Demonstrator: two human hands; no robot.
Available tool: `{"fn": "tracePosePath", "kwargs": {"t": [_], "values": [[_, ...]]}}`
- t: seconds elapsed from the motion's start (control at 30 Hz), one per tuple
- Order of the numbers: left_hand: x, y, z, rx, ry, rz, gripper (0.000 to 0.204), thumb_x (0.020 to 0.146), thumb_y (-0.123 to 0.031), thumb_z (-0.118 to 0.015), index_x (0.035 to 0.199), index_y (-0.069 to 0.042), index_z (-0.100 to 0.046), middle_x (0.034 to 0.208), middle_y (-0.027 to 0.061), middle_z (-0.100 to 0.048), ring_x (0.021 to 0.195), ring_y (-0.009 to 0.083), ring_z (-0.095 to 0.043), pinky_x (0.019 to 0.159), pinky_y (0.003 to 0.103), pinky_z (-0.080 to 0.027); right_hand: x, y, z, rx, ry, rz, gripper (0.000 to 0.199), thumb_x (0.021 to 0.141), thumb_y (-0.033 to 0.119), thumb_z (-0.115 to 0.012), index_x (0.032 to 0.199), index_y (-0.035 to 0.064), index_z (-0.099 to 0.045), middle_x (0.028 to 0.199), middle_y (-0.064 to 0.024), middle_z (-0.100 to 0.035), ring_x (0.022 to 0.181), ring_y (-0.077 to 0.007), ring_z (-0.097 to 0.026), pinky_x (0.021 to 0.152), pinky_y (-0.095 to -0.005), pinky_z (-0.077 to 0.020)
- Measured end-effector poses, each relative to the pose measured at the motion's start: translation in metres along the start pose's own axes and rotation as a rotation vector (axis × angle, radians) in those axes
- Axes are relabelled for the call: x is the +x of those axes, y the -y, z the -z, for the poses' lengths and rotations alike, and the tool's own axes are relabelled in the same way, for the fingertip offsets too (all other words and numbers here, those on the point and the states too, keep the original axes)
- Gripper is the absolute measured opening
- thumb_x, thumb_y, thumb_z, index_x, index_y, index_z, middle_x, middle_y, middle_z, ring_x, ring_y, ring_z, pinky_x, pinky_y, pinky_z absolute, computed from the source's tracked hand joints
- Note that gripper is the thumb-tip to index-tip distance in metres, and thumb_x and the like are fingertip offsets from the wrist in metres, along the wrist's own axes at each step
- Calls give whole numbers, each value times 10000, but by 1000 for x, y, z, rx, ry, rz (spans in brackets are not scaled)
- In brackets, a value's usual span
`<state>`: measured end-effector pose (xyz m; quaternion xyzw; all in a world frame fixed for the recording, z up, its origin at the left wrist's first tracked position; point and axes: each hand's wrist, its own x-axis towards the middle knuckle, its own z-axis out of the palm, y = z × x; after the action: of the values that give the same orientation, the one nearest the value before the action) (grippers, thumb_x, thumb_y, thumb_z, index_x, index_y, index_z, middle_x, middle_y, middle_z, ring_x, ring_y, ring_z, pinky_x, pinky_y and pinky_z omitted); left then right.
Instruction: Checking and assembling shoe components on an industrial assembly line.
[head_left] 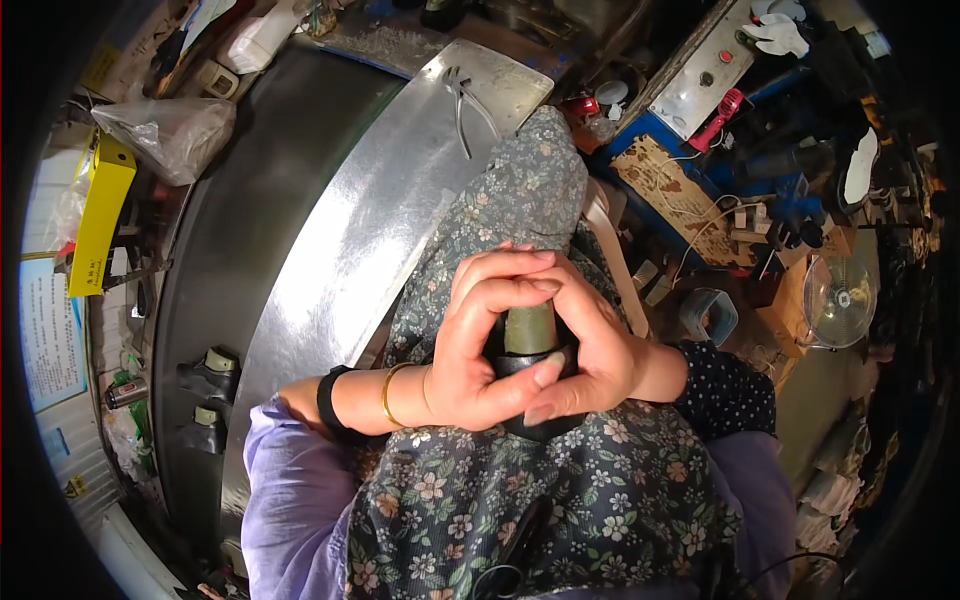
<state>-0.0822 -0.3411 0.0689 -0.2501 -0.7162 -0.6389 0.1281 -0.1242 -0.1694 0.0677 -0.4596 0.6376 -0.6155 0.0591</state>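
Observation:
Over my lap, both hands close round a dark, rounded piece [518, 371] topped by an olive-green block [530, 330]. My left hand [470, 345] wraps it from the left, fingers arched over the top. From the right, my right hand [600, 350] holds the same piece. The two thumbs meet on its near side, and my fingertips come together above it. Its underside is hidden by my hands. I cannot tell its exact kind. Pliers [462, 105] with pale handles lie at the far end of the shiny metal plate [330, 240], away from my hands.
Left of the plate runs a dark belt [250, 170], carrying two black pieces with pale green tops [208, 375]. A yellow box [100, 215] and plastic bag [170, 135] sit beyond it. At right are a control panel [700, 75], pink hair dryer [716, 120] and fan [842, 298].

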Motion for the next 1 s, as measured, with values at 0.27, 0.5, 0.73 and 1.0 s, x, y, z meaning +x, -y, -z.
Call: {"fn": "tracePosePath", "kwargs": {"t": [0.27, 0.5, 0.73, 1.0], "values": [[61, 42, -12, -559, -40, 551, 238, 941, -135, -597, 1157, -36, -590, 1155, 63, -616, 1068, 151, -567, 952, 288, -442, 11, -28, 25, 401, -347, -527, 378, 1011, 360, -545, 1181, 24, -523, 1115, -5, -536, 1021, -84, -496, 899, -259, -420], [78, 84, -21, -801, 116, 647, 418, 1011, -282, -496, 1360, -53, -481, 1297, 79, -544, 1183, 161, -522, 1027, 291, -404, -8, -66, 47, 686, -582, -645, 720, 1025, 536, -365, 1478, -21, -322, 1441, -111, -436, 1308, -171, -429, 1108, -306, -329], [34, 117, -15, -105, 81, 452, 866, 874, -242, -729, 1519, -24, -195, 1518, 155, -332, 1429, 253, -288, 1162, 354, -245, 19, -91, 52, 774, -660, -628, 685, 1014, 550, -379, 1418, -2, -424, 1335, -96, -546, 1218, -163, -521, 1058, -314, -401], [14, 102, 36, -343, -158, 722, 994, 695, -88, -856, 1487, 8, -263, 1330, 144, -532, 1212, 223, -524, 1030, 345, -432, 94, -145, 36, 831, -403, -675, 647, 1019, 522, -400, 1388, -7, -439, 1277, -97, -587, 1182, -173, -543, 1029, -324, -430]]}}
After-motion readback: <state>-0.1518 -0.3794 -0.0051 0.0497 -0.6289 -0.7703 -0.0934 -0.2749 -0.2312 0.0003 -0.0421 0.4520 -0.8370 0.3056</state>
